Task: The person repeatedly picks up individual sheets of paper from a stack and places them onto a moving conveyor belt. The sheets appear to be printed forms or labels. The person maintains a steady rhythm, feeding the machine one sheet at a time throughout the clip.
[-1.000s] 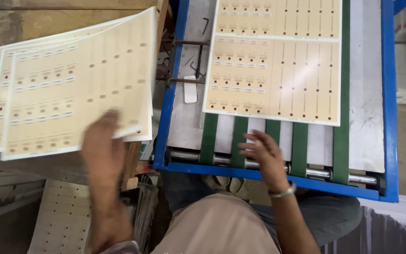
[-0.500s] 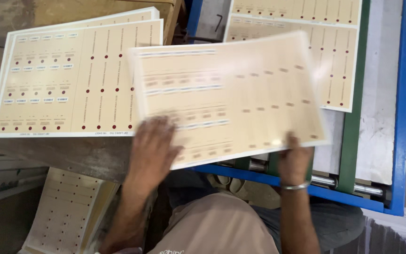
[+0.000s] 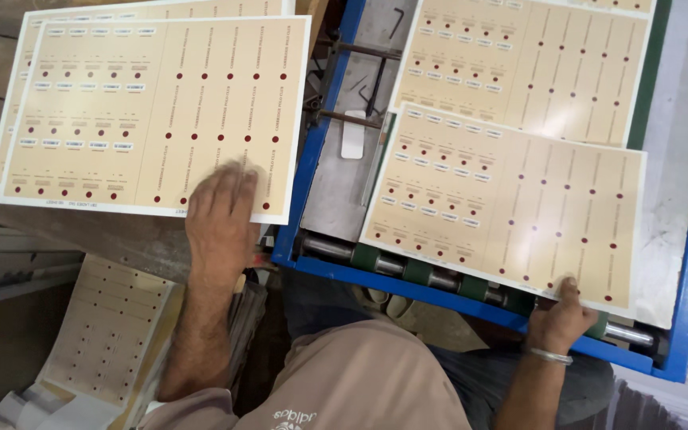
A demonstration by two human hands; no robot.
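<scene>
Left hand point(image 3: 220, 211) lies flat, fingers spread, on a glossy cream printed sheet point(image 3: 153, 111) atop the left stack; right hand point(image 3: 560, 318) pinches the near edge of another sheet point(image 3: 511, 207) over the blue-framed roller machine point(image 3: 312, 159)

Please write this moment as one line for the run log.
left hand: flat on cream printed sheet stack | right hand: grips cream printed sheet on blue-framed machine

Lifted sheet point(image 3: 153, 111) now flat on left stack, left hand point(image 3: 220, 211) atop.
</scene>
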